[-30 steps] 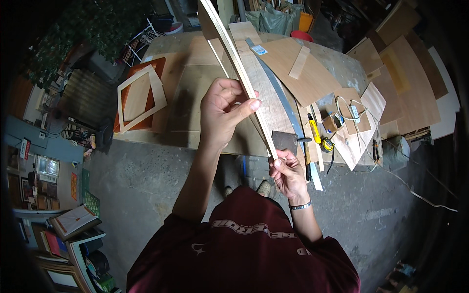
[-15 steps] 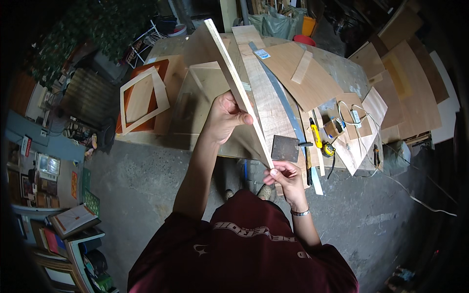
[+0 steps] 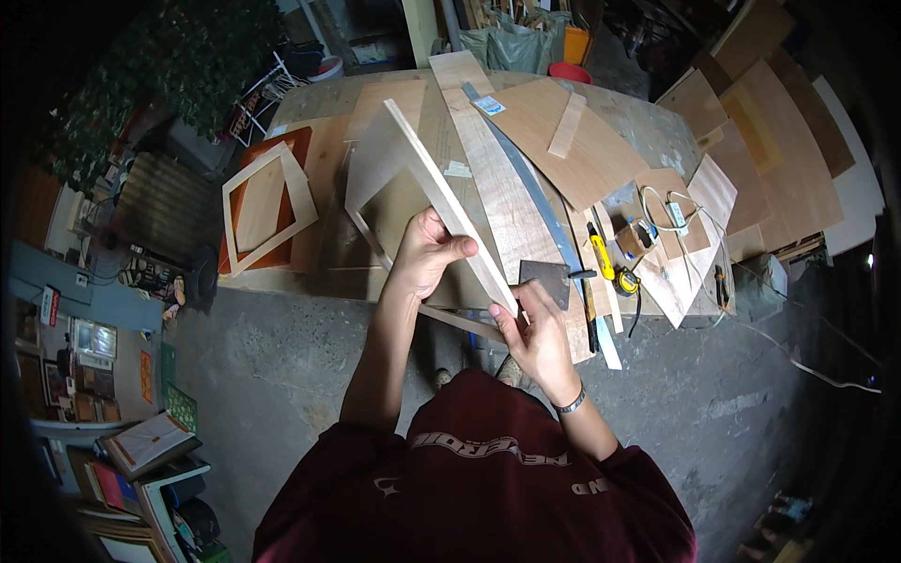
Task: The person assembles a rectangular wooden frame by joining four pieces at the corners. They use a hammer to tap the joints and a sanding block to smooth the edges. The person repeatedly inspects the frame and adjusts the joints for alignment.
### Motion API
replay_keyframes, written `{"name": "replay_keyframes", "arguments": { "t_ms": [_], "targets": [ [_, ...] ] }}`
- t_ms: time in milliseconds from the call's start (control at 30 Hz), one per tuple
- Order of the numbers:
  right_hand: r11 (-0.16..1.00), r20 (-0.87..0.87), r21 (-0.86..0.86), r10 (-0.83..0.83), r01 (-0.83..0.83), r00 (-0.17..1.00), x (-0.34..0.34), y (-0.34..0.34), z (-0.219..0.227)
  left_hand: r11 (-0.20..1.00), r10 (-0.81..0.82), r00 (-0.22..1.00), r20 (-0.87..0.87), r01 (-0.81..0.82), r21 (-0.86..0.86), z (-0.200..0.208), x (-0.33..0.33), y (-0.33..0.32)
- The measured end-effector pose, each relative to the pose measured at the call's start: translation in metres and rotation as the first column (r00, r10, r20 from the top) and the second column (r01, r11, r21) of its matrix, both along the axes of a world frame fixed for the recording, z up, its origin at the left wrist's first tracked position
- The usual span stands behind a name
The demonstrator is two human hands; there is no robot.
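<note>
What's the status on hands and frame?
Left hand, right hand: both gripping wooden frame. Frame tilted over workbench edge. Possible snags beyond right hand: dark plate, hammer.

Worktable (image 3: 657, 141), stained top. Left: orange-brown panel (image 3: 302, 145), pale frame (image 3: 297, 188) on top of it. Middle: long pale board (image 3: 497, 188) running lengthwise away from wearer, grey strip (image 3: 536, 180) along it, dark square plate (image 3: 542, 275) near front, hammer (image 3: 590, 314) beside. Right: brown plywood sheet (image 3: 601, 159), yellow cutter (image 3: 601, 253), tape measure (image 3: 626, 281), small open box (image 3: 635, 241), looped white cable (image 3: 678, 218). Pieces overlap; can't tell which all touch the tabletop.
</note>
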State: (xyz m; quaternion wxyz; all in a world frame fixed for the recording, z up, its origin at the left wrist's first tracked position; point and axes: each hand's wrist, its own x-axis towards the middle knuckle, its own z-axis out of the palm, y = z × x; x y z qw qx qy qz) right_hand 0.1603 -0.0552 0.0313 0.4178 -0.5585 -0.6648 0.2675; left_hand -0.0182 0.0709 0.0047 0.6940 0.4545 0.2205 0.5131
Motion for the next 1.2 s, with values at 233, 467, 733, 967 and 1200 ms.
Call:
{"name": "replay_keyframes", "arguments": {
  "t_ms": [233, 467, 733, 967, 1200],
  "targets": [
    [0.998, -0.061, 0.037, -0.057, 0.059, 0.997, -0.005, 0.01, 0.006, 0.996, -0.068, 0.991, -0.112, 0.061, -0.067, 0.023, 0.012, -0.014],
    [0.98, -0.409, 0.105, -0.111, 0.167, 0.906, -0.006, 0.024, -0.04, 0.999, 0.032, 0.99, -0.139, -0.033, -0.01, 0.031, 0.036, -0.018],
    [0.799, -0.021, 0.572, -0.213, 0.187, 0.977, -0.013, 0.052, -0.026, 0.81, 0.587, 0.615, -0.527, -0.429, 0.401, 0.065, 0.046, -0.061],
    [0.791, 0.483, 0.579, -0.138, -0.197, 0.865, -0.024, 0.09, -0.038, 0.738, 0.656, 0.645, -0.392, -0.656, 0.156, 0.014, 0.025, -0.02],
    [0.823, 0.711, 0.437, -0.068, -0.363, 0.7, -0.028, 0.09, -0.083, 0.7, 0.68, 0.659, -0.32, -0.713, 0.019, -0.045, 0.015, -0.024]
  ]
}}
